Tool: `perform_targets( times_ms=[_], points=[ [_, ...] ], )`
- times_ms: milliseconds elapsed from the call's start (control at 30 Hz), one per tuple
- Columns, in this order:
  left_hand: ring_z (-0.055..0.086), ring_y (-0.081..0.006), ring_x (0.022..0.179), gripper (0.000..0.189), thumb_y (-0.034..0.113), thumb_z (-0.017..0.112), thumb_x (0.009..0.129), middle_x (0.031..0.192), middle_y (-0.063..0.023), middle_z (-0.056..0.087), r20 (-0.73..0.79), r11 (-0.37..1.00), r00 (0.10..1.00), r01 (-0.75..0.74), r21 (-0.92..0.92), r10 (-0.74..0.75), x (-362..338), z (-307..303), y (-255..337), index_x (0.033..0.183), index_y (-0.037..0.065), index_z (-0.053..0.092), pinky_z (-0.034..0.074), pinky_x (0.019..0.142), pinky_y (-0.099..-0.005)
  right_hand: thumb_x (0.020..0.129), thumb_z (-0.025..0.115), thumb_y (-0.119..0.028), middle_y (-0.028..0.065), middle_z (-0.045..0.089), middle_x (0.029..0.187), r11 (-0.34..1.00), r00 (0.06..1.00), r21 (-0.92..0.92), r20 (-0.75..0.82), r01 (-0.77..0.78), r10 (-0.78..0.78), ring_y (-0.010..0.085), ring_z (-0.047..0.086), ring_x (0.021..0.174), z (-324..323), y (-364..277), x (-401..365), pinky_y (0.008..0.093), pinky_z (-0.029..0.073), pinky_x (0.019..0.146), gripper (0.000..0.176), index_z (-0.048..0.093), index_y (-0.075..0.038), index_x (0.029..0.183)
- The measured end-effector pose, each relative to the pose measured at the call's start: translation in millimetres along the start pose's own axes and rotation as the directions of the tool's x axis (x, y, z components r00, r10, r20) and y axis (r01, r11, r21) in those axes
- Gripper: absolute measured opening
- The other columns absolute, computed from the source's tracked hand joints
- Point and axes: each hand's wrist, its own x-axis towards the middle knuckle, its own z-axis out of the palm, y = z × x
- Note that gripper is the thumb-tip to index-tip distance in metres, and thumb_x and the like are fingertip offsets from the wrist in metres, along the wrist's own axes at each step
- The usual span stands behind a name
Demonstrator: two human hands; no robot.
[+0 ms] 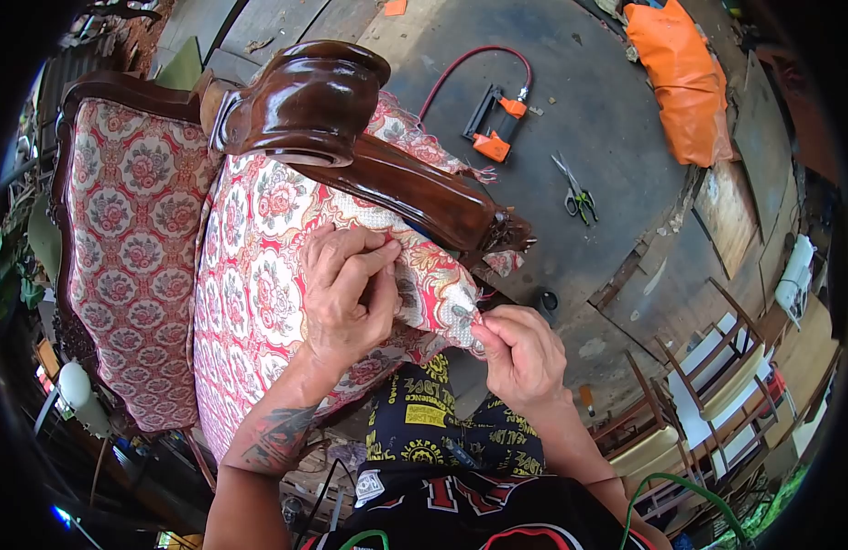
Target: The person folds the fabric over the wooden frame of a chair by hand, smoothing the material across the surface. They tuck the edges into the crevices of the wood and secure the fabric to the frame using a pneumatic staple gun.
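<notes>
A chair with a glossy dark wooden frame (pixel 323 96) is covered in red-and-cream floral upholstery fabric (pixel 259 247). On the seat, close to the wooden armrest rail, my left hand (pixel 346 289) is closed, with curled fingers gathering a fold of the fabric. My right hand (pixel 525 353) pinches the loose edge of the same fabric between thumb and fingers, below the rail's carved end. Between the two hands the fabric strip runs slanting and wrinkled. What lies under the fabric is hidden.
On the dark floor beyond the chair lie an orange-and-black staple gun (pixel 497 124) with a red air hose (pixel 474 50) and scissors (pixel 575 188). An orange bundle (pixel 681 82) sits farther right. Wooden chair frames (pixel 717 385) stand at lower right.
</notes>
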Motion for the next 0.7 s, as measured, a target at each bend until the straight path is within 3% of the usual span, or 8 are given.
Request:
perform_targets(
  times_ms=[167, 233, 333, 400, 433, 567, 600, 700],
  points=[
    [0.068, -0.0288, 0.093, 0.015, 0.000, 0.076, 0.093, 0.096, -0.0101, 0.072, -0.005, 0.986, 0.986, 0.165, -0.041, -0.165, 4, -3, 2, 0.107, 0.006, 0.073, 0.049, 0.099, -0.0453, 0.086, 0.087, -0.002, 0.0151, 0.074, 0.094, 0.997, 0.998, 0.054, 0.025, -0.063, 0.062, 0.0287, 0.075, 0.078, -10, -19, 11, 0.0363, 0.060, 0.064, 0.026, 0.068, 0.001, 0.103],
    [0.066, -0.0264, 0.087, 0.015, 0.002, 0.077, 0.093, 0.095, -0.0088, 0.072, 0.040, 0.922, 0.925, 0.380, -0.072, -0.379, 9, 0, 6, 0.107, 0.006, 0.073, 0.049, 0.090, -0.0412, 0.085, 0.087, -0.002, 0.0134, 0.074, 0.092, 0.996, 0.998, 0.070, 0.047, -0.049, 0.046, 0.0288, 0.074, 0.077, -12, -23, 20, 0.0363, 0.060, 0.064, 0.025, 0.068, 0.001, 0.101],
    [0.063, -0.0241, 0.084, 0.015, 0.004, 0.080, 0.092, 0.097, -0.0075, 0.072, 0.034, 0.939, 0.942, 0.337, -0.064, -0.335, 8, 5, 4, 0.105, 0.006, 0.074, 0.048, 0.082, -0.0383, 0.089, 0.081, -0.001, 0.0157, 0.071, 0.103, 0.939, 0.962, 0.222, 0.138, -0.261, 0.235, 0.0279, 0.073, 0.088, -19, -22, 36, 0.0355, 0.059, 0.077, 0.017, 0.067, 0.001, 0.100],
    [0.063, -0.0238, 0.084, 0.015, 0.004, 0.081, 0.091, 0.097, -0.0073, 0.072, 0.020, 0.965, 0.965, 0.261, -0.015, -0.260, 8, 5, 3, 0.105, 0.006, 0.075, 0.048, 0.082, -0.0378, 0.097, 0.073, -0.007, 0.0197, 0.069, 0.116, 0.723, 0.832, 0.413, 0.226, -0.553, 0.507, 0.0231, 0.070, 0.101, -16, -17, 44, 0.0341, 0.056, 0.088, 0.011, 0.067, 0.001, 0.101],
    [0.063, -0.0237, 0.085, 0.015, 0.005, 0.081, 0.091, 0.098, -0.0074, 0.072, 0.022, 0.963, 0.963, 0.271, -0.018, -0.270, 7, 5, 5, 0.105, 0.006, 0.075, 0.048, 0.082, -0.0376, 0.099, 0.075, -0.017, 0.0180, 0.071, 0.110, 0.610, 0.772, 0.520, 0.169, -0.598, 0.613, 0.0192, 0.070, 0.095, -9, -16, 55, 0.0335, 0.056, 0.083, 0.021, 0.069, 0.003, 0.104],
    [0.063, -0.0242, 0.088, 0.017, 0.005, 0.081, 0.091, 0.099, -0.0079, 0.072, 0.004, 0.953, 0.954, 0.300, -0.041, -0.300, 7, 6, 7, 0.107, 0.006, 0.074, 0.049, 0.084, -0.0378, 0.099, 0.079, -0.037, 0.0159, 0.075, 0.081, 0.423, 0.535, 0.337, 0.400, -0.841, 0.744, 0.0176, 0.069, 0.071, 18, -8, 74, 0.0348, 0.055, 0.069, 0.045, 0.077, 0.007, 0.105],
    [0.063, -0.0242, 0.088, 0.017, 0.005, 0.081, 0.091, 0.099, -0.0079, 0.072, 0.005, 0.952, 0.953, 0.302, -0.043, -0.302, 6, 6, 6, 0.107, 0.006, 0.074, 0.049, 0.084, -0.0378, 0.099, 0.078, -0.041, 0.0174, 0.075, 0.077, 0.501, 0.532, 0.197, 0.443, -0.843, 0.721, 0.0174, 0.068, 0.068, 17, -12, 84, 0.0358, 0.054, 0.067, 0.048, 0.078, 0.008, 0.101],
    [0.063, -0.0256, 0.092, 0.019, 0.004, 0.080, 0.092, 0.103, -0.0086, 0.072, -0.019, 0.942, 0.945, 0.323, -0.089, -0.326, 2, 8, 4, 0.110, 0.005, 0.074, 0.050, 0.086, -0.0377, 0.100, 0.078, -0.032, 0.0155, 0.075, 0.078, 0.472, 0.545, 0.272, 0.430, -0.839, 0.720, 0.0136, 0.067, 0.071, 34, -12, 75, 0.0342, 0.054, 0.067, 0.040, 0.078, 0.007, 0.103]
  ],
)
